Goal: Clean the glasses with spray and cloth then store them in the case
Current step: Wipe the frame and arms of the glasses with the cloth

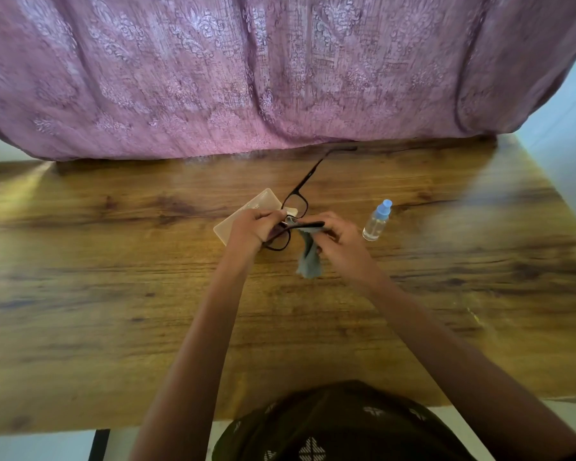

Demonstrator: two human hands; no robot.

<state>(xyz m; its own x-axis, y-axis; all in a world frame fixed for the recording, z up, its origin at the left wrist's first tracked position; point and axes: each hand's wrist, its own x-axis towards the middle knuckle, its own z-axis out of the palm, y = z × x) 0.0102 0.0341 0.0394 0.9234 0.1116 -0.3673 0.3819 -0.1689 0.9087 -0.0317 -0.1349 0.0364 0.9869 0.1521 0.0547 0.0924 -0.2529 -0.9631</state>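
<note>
Black-framed glasses (296, 201) are held above the middle of the wooden table (113, 277), one temple arm pointing away toward the curtain. My left hand (251, 227) grips the frame near the bridge. My right hand (338, 239) pinches a grey-blue cloth (310, 261) around the other temple arm; the cloth's loose end hangs down. A pale, translucent glasses case (246, 212) lies flat on the table just behind my left hand, partly hidden by it. A small clear spray bottle (377, 221) with a blue cap stands to the right of my right hand.
A pink patterned curtain (280, 71) hangs along the table's far edge. The table's right edge runs close beyond the bottle. My dark patterned clothing (340, 424) shows at the near edge.
</note>
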